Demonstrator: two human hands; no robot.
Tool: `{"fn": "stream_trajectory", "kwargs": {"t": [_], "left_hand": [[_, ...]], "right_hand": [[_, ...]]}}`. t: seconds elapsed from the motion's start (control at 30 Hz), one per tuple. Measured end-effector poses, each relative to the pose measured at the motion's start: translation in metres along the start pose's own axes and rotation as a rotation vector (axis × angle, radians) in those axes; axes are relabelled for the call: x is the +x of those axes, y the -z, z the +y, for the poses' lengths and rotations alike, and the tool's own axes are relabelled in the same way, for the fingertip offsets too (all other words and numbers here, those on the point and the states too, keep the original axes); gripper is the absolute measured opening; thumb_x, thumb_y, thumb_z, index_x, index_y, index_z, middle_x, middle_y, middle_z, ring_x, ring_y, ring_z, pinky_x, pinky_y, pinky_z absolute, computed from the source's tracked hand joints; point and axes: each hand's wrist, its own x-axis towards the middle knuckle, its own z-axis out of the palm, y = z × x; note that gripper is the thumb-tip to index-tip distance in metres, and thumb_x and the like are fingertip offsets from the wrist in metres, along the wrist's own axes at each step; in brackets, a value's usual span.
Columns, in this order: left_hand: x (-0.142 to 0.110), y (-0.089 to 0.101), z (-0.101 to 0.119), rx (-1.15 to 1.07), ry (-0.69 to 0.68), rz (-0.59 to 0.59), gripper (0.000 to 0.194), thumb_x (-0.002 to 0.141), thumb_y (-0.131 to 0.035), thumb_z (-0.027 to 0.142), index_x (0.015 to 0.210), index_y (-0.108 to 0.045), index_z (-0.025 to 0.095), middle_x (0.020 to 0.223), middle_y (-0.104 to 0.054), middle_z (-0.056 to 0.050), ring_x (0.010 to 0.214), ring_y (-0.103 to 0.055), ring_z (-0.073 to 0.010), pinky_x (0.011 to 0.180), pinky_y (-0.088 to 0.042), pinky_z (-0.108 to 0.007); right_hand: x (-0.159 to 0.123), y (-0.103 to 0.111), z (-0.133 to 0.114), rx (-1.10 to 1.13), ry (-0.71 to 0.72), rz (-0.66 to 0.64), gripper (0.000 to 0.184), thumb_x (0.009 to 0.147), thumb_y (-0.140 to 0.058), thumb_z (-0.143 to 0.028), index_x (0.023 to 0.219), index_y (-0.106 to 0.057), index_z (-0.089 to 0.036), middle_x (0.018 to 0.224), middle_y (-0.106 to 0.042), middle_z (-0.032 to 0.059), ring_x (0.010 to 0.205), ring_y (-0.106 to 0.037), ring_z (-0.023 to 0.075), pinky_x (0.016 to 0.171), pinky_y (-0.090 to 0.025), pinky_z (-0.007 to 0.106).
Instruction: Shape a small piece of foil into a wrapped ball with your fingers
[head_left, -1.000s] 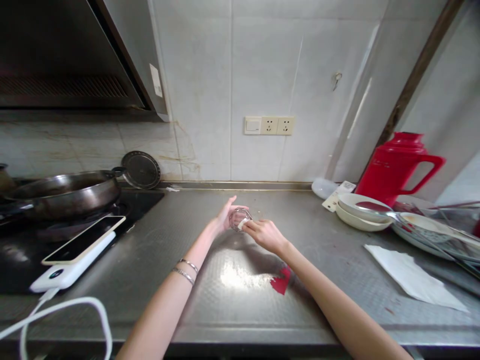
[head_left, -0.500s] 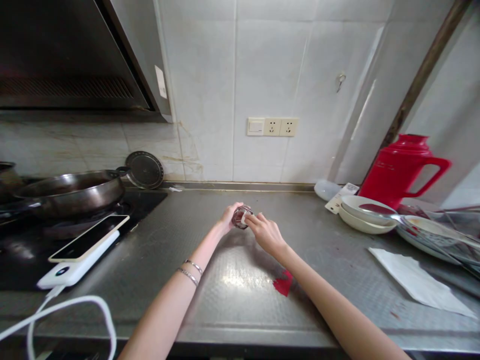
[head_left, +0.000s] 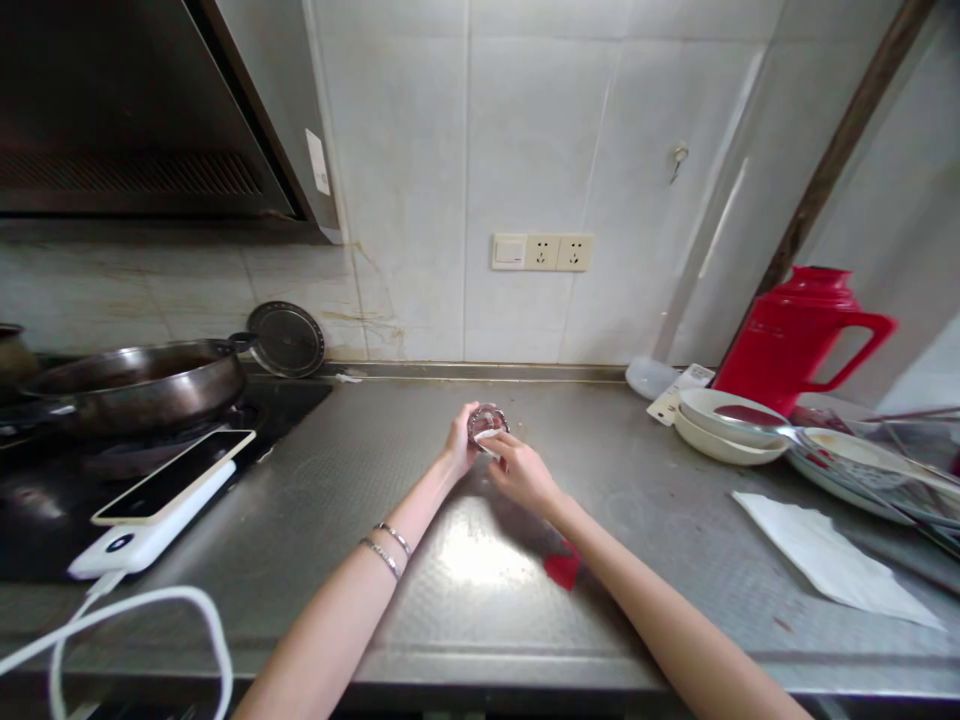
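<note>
The left hand has a small glass in its grip above the tabletop, likely to keep it steady; the right hand pinches a white scrap at its round end, maybe to reach inside.

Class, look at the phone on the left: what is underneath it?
Under the phone, a white power bank shows along the right edge and near end, where a white cable meets it. The phone covers the rest from view.

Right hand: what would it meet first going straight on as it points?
The right hand would likely meet the clear glass in the left hand, white piece leading; exact depth is unclear.
</note>
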Motion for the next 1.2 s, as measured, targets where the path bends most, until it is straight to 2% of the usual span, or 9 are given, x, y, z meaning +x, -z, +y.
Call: {"fn": "stream_trajectory", "kwargs": {"t": [0.1,0.23,0.37,0.5,0.6,0.73,0.93,1.07,1.2], "left_hand": [[0.002,0.005,0.001,0.063,0.007,-0.040,0.031,0.074,-0.054,0.037,0.082,-0.068,0.011,0.067,-0.069,-0.008,0.060,-0.064,-0.0180,0.057,-0.046,-0.026],[0.004,0.010,0.004,0.136,0.055,-0.071,0.030,0.072,-0.057,0.037,0.081,-0.068,0.011,0.071,-0.070,-0.009,0.059,-0.063,-0.0174,0.053,-0.042,-0.024],[0.002,0.011,0.005,0.208,0.097,-0.054,0.028,0.072,-0.057,0.036,0.080,-0.069,0.012,0.063,-0.067,-0.005,0.049,-0.056,-0.0128,0.048,-0.038,-0.022],[0.001,0.009,0.002,0.244,0.045,-0.059,0.027,0.071,-0.058,0.035,0.075,-0.070,0.011,0.062,-0.066,-0.005,0.053,-0.056,-0.0128,0.051,-0.040,-0.022],[0.001,0.008,0.002,0.262,0.076,-0.079,0.029,0.071,-0.058,0.037,0.075,-0.070,0.011,0.062,-0.065,-0.006,0.053,-0.055,-0.0131,0.052,-0.040,-0.023],[0.002,0.007,0.004,0.309,0.139,-0.106,0.032,0.072,-0.057,0.040,0.078,-0.071,0.012,0.065,-0.066,-0.006,0.054,-0.056,-0.0136,0.053,-0.038,-0.024],[0.003,0.005,0.008,0.343,0.180,-0.150,0.031,0.073,-0.059,0.039,0.077,-0.070,0.011,0.063,-0.065,-0.005,0.055,-0.057,-0.0135,0.053,-0.039,-0.023],[0.001,0.003,0.012,0.288,0.202,-0.090,0.026,0.075,-0.057,0.035,0.072,-0.068,0.011,0.059,-0.064,-0.004,0.049,-0.055,-0.0125,0.050,-0.038,-0.023],[0.001,0.004,0.013,0.242,0.143,-0.043,0.025,0.075,-0.057,0.033,0.073,-0.069,0.011,0.061,-0.066,-0.005,0.048,-0.056,-0.0121,0.049,-0.038,-0.023]], "right_hand": [[-0.002,0.012,0.003,-0.148,0.075,-0.106,0.049,0.080,-0.042,-0.008,0.122,-0.056,-0.026,0.129,-0.057,0.0018,0.102,-0.062,0.0176,0.083,-0.049,0.025],[-0.002,0.027,0.010,-0.294,0.160,-0.181,0.040,0.086,-0.041,-0.013,0.120,-0.058,-0.025,0.132,-0.055,0.0027,0.102,-0.063,0.0192,0.081,-0.051,0.028],[-0.001,0.032,0.016,-0.313,0.227,-0.153,0.035,0.089,-0.040,-0.016,0.118,-0.060,-0.022,0.130,-0.058,0.0054,0.107,-0.061,0.0197,0.084,-0.051,0.029],[-0.003,0.031,0.020,-0.306,0.265,-0.085,0.039,0.091,-0.039,-0.016,0.126,-0.055,-0.024,0.134,-0.055,0.0055,0.112,-0.060,0.0196,0.084,-0.052,0.029],[-0.004,0.031,0.022,-0.325,0.288,-0.121,0.042,0.089,-0.039,-0.010,0.122,-0.058,-0.027,0.135,-0.054,0.0022,0.108,-0.062,0.0190,0.082,-0.052,0.027],[-0.004,0.033,0.020,-0.322,0.259,-0.169,0.046,0.087,-0.036,-0.006,0.121,-0.059,-0.026,0.134,-0.055,-0.0006,0.109,-0.062,0.0185,0.085,-0.051,0.026],[-0.003,0.038,0.009,-0.379,0.188,-0.237,0.046,0.086,-0.036,-0.009,0.124,-0.056,-0.025,0.142,-0.047,0.0025,0.112,-0.059,0.0205,0.081,-0.052,0.028],[-0.004,0.041,0.003,-0.433,0.167,-0.248,0.044,0.086,-0.039,-0.014,0.126,-0.053,-0.025,0.147,-0.039,0.0031,0.110,-0.058,0.0221,0.078,-0.052,0.031],[-0.004,0.039,0.000,-0.465,0.147,-0.231,0.043,0.087,-0.039,-0.017,0.129,-0.048,-0.024,0.141,-0.045,0.0071,0.107,-0.056,0.0240,0.075,-0.053,0.033]]}}
